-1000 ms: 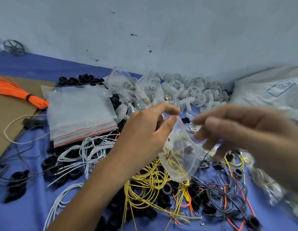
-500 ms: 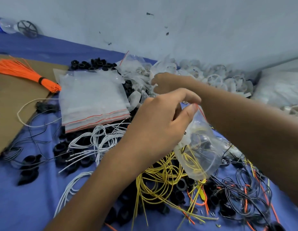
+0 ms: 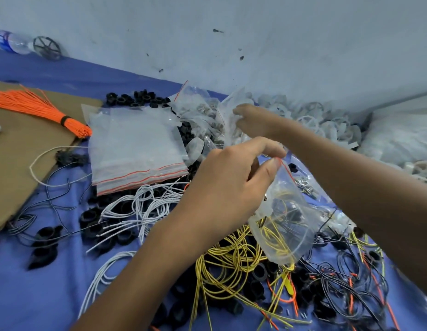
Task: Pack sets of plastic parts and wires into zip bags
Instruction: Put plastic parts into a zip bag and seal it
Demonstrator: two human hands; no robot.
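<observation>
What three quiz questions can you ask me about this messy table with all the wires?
1. True or false: the left hand pinches the zip bag by its red-striped top edge.
2. Pick one: what colour of wire is coiled inside that bag? A pink, B yellow, C green.
3. Fill the gap: the tied orange wire bundle lies on a sheet of brown ____.

Key: 1 true; 2 B; 3 cardboard.
</observation>
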